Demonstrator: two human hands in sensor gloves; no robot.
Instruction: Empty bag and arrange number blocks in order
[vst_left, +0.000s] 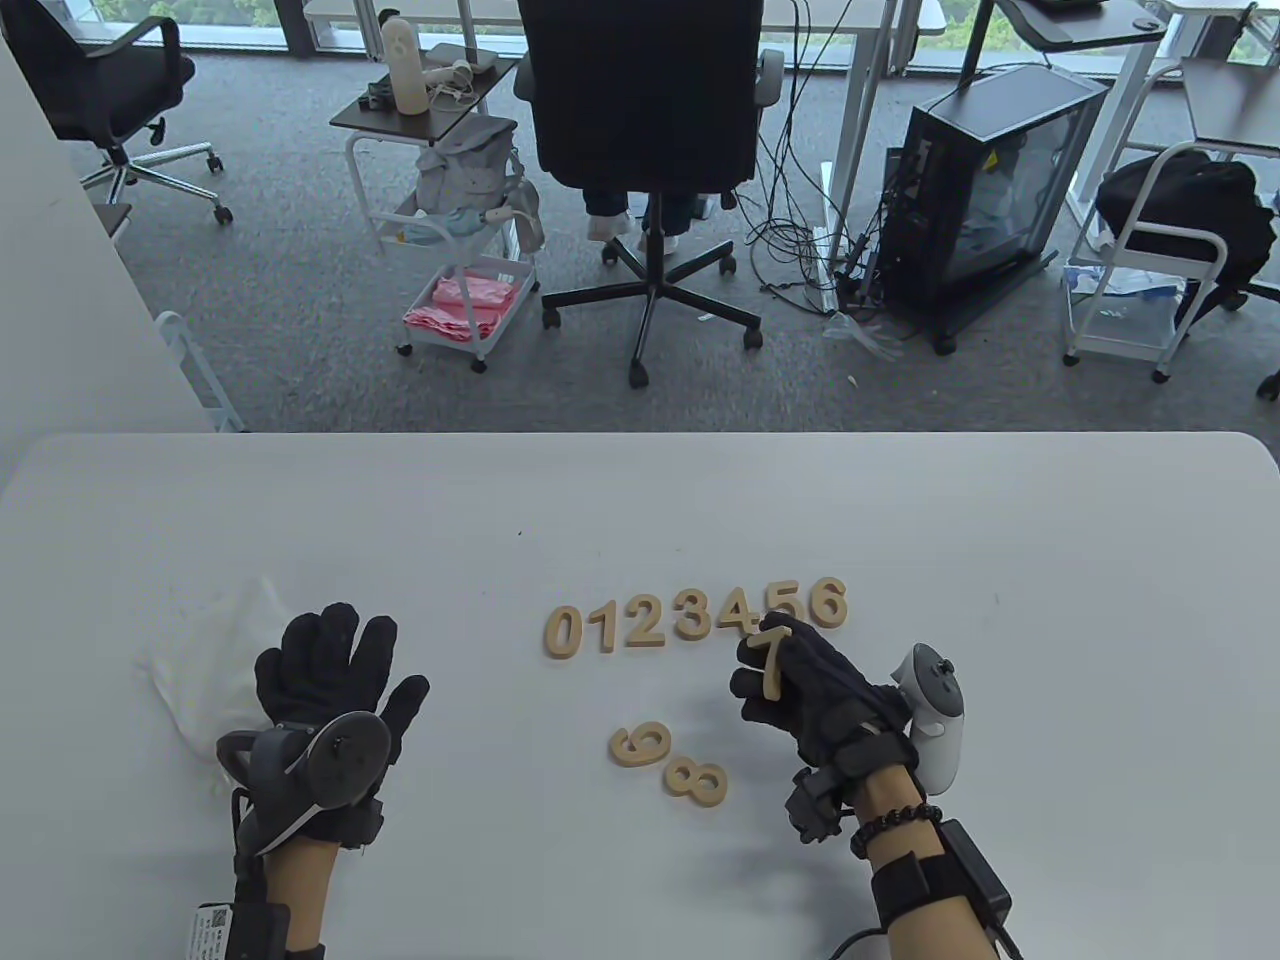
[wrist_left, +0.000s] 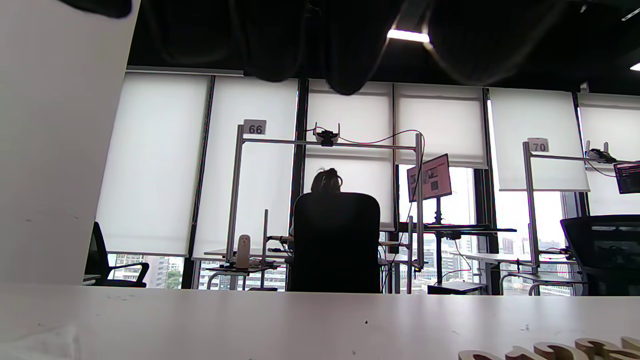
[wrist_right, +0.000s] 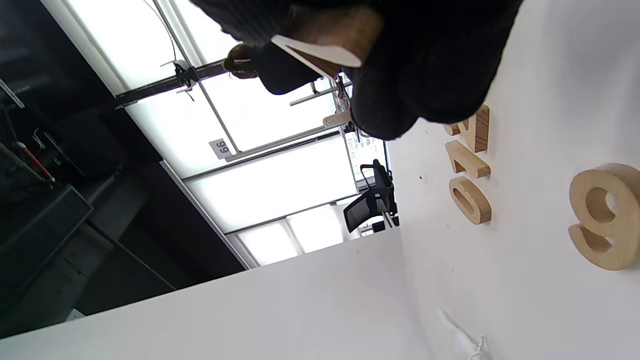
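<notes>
Wooden number blocks 0 to 6 (vst_left: 690, 617) lie in a row on the white table (vst_left: 640, 500). My right hand (vst_left: 775, 670) holds the wooden 7 (vst_left: 772, 660) in its fingers, just in front of the row's right end; the block shows in the right wrist view (wrist_right: 325, 42). The 9 (vst_left: 640, 746) and the 8 (vst_left: 696, 781) lie loose nearer me; the 9 also shows in the right wrist view (wrist_right: 602, 215). My left hand (vst_left: 335, 665) lies flat with fingers spread on the white bag (vst_left: 215, 660) at the left.
The table's far edge (vst_left: 640, 435) runs across the middle of the table view. Beyond it stand office chairs (vst_left: 645, 130), a cart (vst_left: 455, 250) and a computer case (vst_left: 990, 190) on the floor. The row's tops show low right in the left wrist view (wrist_left: 550, 350).
</notes>
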